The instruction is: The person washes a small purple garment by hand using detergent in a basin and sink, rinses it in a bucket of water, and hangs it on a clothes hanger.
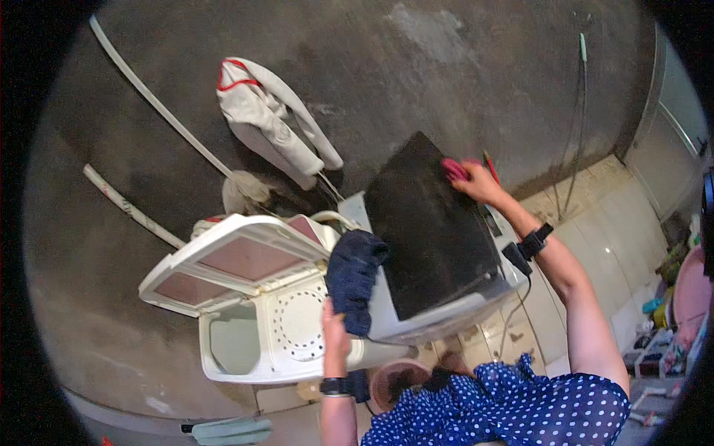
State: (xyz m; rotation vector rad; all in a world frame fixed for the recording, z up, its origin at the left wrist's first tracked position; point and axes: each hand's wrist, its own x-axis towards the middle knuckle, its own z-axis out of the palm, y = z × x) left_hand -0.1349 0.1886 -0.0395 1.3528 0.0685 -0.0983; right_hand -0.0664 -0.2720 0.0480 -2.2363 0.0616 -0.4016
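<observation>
Two hands busy: left hand [334, 332] grips navy cloth [352, 279], right hand [480, 181] pink rag [454, 169].

Open white plastic twin-tub washer [256, 349] at left, hinged lid [238, 260] raised over far side. Tall black-topped machine [435, 230] just right, blocking passage. Dark blue cloth [353, 279] draped between. Bare concrete wall [446, 74] beyond; cluttered floor [662, 334] far right.

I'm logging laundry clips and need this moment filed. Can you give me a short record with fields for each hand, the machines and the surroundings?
left hand: holds a dark blue cloth up beside the machines
right hand: presses a pink rag on the dark lid
white twin-tub washer: lid raised, tubs showing
wall: grey, white garment hanging
wrists: black bands
</observation>
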